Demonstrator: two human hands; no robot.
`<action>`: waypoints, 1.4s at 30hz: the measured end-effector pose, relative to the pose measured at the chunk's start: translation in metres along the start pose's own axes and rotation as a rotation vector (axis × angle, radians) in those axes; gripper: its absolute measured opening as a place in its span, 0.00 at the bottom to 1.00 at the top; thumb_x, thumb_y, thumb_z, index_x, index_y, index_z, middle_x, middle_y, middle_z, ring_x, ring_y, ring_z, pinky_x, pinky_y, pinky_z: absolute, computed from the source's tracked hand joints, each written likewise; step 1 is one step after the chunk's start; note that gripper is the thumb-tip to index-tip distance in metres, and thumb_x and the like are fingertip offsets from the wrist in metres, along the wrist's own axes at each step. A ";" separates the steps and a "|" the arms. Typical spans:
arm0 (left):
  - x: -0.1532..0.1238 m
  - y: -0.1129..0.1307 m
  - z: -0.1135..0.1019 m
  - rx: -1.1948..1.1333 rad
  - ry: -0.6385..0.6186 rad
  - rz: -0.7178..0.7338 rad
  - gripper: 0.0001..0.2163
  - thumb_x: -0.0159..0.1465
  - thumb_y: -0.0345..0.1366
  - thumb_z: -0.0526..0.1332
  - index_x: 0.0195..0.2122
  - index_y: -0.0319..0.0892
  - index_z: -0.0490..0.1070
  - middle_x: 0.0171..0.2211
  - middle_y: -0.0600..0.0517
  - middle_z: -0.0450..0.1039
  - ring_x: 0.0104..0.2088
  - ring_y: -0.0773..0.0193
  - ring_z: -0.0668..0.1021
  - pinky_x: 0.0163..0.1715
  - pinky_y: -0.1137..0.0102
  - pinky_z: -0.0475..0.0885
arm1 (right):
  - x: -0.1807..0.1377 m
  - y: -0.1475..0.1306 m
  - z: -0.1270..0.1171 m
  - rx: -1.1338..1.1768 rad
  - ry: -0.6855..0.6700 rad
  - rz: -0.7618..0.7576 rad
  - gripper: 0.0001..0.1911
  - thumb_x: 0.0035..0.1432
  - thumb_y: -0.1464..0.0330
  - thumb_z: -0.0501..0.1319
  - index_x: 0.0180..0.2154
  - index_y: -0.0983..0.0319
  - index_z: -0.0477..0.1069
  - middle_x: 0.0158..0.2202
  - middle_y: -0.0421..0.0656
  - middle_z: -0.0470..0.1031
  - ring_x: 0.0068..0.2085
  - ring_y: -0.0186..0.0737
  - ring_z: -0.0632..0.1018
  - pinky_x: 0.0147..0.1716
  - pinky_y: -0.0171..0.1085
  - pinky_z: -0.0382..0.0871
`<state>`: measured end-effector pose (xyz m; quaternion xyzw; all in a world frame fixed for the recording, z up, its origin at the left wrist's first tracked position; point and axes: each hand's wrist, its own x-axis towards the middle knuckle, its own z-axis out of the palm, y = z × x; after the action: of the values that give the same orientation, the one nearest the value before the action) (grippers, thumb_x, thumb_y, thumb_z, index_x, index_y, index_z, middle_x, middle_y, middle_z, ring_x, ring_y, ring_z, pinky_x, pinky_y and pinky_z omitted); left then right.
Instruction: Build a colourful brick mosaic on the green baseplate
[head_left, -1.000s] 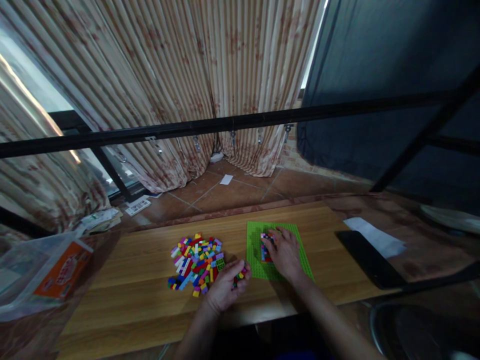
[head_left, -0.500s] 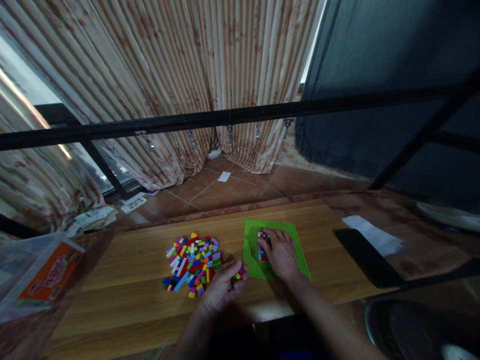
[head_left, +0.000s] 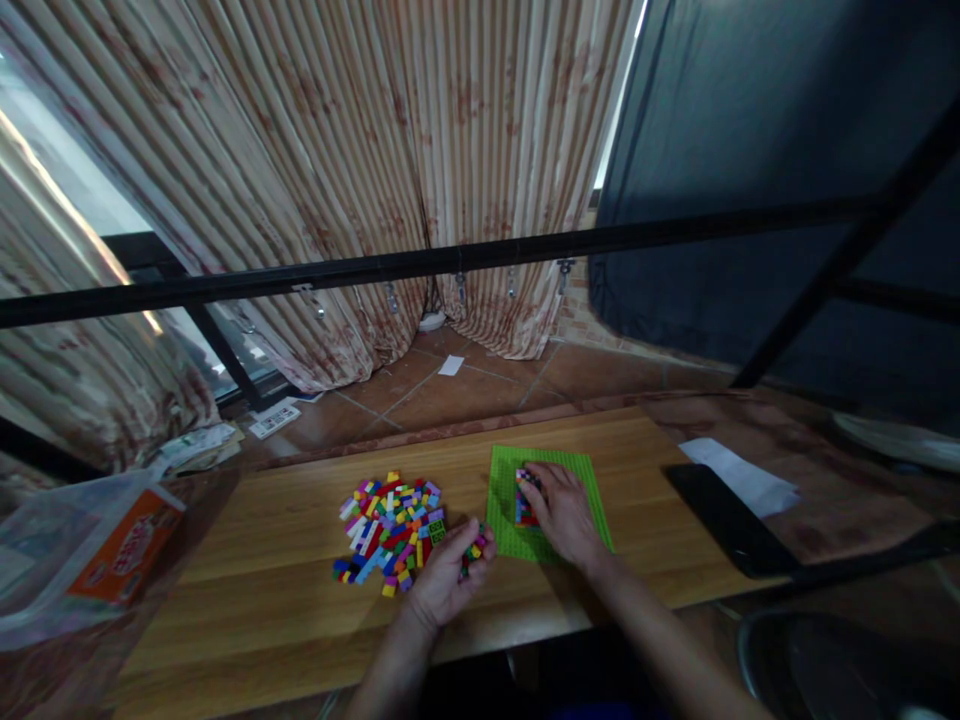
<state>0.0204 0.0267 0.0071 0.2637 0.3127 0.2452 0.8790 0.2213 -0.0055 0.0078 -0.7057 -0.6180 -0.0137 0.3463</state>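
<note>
- Where the green baseplate (head_left: 551, 472) lies flat on the wooden table (head_left: 285, 590), a small many-coloured brick build (head_left: 523, 497) stands on its left half.
- The right hand (head_left: 562, 512) rests palm down over the baseplate, fingers bent, with the fingertips (head_left: 534, 478) on the build's top and right side; whether they pinch a brick cannot be told.
- The left hand (head_left: 448, 575) sits on the table just left of the baseplate's near corner, curled loosely shut around a few small bricks (head_left: 474, 548) that show between thumb and fingers.
- Just beside the left hand, on its far left, a pile of loose bricks (head_left: 390, 520) in mixed colours is spread on the table.
- Well apart to the right lie a dark flat slab (head_left: 724, 520) and a white sheet (head_left: 739, 477) that touches its far edge.
- At the table's left end is a clear plastic bag (head_left: 45, 570) with an orange pack (head_left: 124, 540) inside.
</note>
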 end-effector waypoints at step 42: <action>0.001 0.002 0.003 0.127 0.041 0.023 0.19 0.55 0.50 0.61 0.34 0.36 0.72 0.22 0.54 0.64 0.16 0.79 0.61 0.13 0.82 0.49 | -0.046 -0.010 -0.035 0.673 0.023 0.418 0.12 0.53 0.64 0.58 0.38 0.61 0.75 0.36 0.45 0.77 0.37 0.42 0.77 0.38 0.41 0.71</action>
<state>0.0225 0.0278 0.0100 0.3174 0.3423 0.2405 0.8511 0.2159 -0.0627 0.0192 -0.6631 -0.4271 0.2525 0.5605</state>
